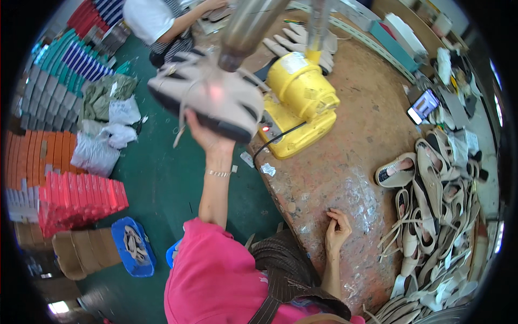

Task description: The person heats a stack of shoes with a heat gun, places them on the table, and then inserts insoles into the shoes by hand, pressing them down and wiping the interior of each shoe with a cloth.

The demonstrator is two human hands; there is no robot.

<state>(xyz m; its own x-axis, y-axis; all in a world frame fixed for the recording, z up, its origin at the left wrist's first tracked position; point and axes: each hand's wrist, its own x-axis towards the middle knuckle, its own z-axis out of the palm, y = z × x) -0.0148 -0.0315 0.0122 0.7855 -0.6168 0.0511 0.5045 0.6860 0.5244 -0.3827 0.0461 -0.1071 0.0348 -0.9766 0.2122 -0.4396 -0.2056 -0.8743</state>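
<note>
My left hand [208, 134] is raised at the table's left edge, its fingers wrapped round the underside of a beige strappy shoe [232, 102] with a dark sole. Loose straps dangle from the shoe, and a red glow falls on its upper. Close above the shoe hangs the dark end of a brownish tube [243, 32]; I cannot tell if they touch. Over the table's near part, my right hand [338, 229] has loosely curled fingers with gaps between them and nothing visible in them. A yellow motor-like machine [302, 89] stands right of the shoe, its red light lit.
Beige shoes [429, 178] lie heaped along the right of the worn table [356, 146]. A phone [423, 107] lies farther back. Another person [156, 24] works at the far left. Stacked boxes [81, 197] and a blue basin [127, 256] stand on the green floor.
</note>
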